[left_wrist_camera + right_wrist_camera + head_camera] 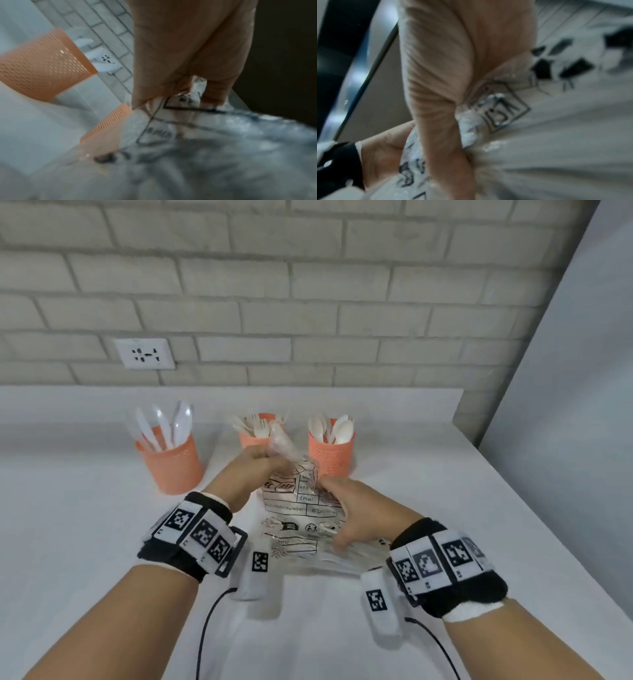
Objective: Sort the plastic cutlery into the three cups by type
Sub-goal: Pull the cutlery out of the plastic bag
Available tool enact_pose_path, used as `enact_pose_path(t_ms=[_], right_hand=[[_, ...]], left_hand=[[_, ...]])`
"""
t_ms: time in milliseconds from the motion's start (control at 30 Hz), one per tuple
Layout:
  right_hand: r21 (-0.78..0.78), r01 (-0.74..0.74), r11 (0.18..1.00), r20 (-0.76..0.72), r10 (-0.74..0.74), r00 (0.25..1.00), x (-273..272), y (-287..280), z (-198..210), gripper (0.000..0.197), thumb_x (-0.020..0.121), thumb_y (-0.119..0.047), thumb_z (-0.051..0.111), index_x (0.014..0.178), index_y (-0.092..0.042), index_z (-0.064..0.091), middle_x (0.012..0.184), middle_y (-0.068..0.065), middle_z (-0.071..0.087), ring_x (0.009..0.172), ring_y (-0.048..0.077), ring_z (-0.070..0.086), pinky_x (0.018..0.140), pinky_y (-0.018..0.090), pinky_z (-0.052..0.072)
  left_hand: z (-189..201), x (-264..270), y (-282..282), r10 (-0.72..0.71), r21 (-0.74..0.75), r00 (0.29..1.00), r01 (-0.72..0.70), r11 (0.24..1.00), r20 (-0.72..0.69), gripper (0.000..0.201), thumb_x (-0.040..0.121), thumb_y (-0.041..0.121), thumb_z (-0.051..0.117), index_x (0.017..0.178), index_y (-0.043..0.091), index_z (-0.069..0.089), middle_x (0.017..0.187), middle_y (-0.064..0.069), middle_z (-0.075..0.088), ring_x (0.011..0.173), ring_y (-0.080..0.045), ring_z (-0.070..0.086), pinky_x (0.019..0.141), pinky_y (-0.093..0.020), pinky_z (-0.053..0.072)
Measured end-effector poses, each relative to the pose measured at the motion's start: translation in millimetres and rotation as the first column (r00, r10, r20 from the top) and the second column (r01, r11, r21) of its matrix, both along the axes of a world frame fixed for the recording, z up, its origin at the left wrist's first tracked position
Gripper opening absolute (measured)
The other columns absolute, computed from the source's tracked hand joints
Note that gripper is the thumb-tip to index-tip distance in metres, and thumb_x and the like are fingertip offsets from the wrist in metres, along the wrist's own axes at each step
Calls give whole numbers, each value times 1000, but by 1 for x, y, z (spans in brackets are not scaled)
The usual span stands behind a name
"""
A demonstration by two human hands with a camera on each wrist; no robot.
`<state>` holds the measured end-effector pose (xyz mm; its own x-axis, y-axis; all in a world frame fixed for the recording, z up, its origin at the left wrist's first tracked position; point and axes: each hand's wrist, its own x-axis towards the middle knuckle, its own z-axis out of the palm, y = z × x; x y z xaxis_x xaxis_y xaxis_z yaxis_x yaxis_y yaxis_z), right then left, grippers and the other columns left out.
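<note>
Both wrists carry black bands with square coded tags as I work a clear printed bag at mid-table. My left hand curls its fingers round the bag's far, twisted end, which is raised in front of the middle cup; a white piece seems to sit inside that end, though I cannot tell its type. My right hand bunches the film near the bag's right side, fingers curled into it, probably to steady the bag while the other end is worked open.

Three orange mesh cups stand at the far side, near the brick wall: knives in the left cup, forks in the middle one, spoons in the right cup. Judging by that, the sorting looks nearly done.

Black print on the bag reads "Email" and "Number", with boxed marks and small pictograms; the rest is too creased to read.
</note>
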<state>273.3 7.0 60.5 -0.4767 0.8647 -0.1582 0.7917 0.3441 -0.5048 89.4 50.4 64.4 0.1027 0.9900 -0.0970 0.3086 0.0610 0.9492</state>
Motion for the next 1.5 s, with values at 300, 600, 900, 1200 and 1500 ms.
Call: enact_pose_path(t_ms=[300, 600, 900, 1200, 1500], right_hand=[[7, 12, 1000, -78, -11, 997, -77, 19, 17, 70, 80, -39, 68, 140, -21, 36, 92, -17, 45, 83, 3, 47, 66, 13, 36], [318, 102, 943, -125, -65, 990, -94, 22, 56, 42, 74, -20, 76, 63, -22, 35, 70, -7, 40, 60, 7, 35, 54, 20, 25], [285, 240, 928, -86, -224, 971, -46, 19, 104, 15, 80, -23, 71, 83, -9, 67, 64, -4, 54, 59, 10, 48, 54, 22, 33], [22, 478, 878, -894, -197, 403, -31, 26, 90, 31, 80, 11, 62, 88, -19, 60, 69, 1, 65, 58, 6, 62, 63, 21, 53], [80, 422, 903, -923, -92, 373, -48, 16, 85, 14, 84, 2, 62, 80, -11, 59, 67, 2, 72, 61, 14, 70, 64, 25, 58]], left_hand=[[17, -102, -19, 13, 120, 970, -43, 992, 243, 48, 74, -23, 43, 94, 17, 59, 94, -5, 57, 83, -25, 50, 78, -34, 44], [36, -132, -13, 94, 237, 984, -128, 963, 149, 9, 90, 13, 57, 86, 9, 65, 82, -2, 63, 75, -16, 55, 69, -22, 46], [45, -137, -1, 155, 336, 897, -308, 890, 413, 25, 93, -3, 43, 84, 16, 56, 84, -3, 55, 78, -16, 55, 78, -28, 49], [51, -126, 5, 479, 468, 847, -528, 709, 229, 30, 80, -9, 42, 79, 18, 54, 96, -10, 50, 82, -26, 48, 75, -37, 42], [87, -31, -21, 217, 745, 930, 83, 662, -297, 28, 91, 35, 54, 113, 22, 64, 113, 1, 58, 109, -16, 52, 104, -44, 36]])
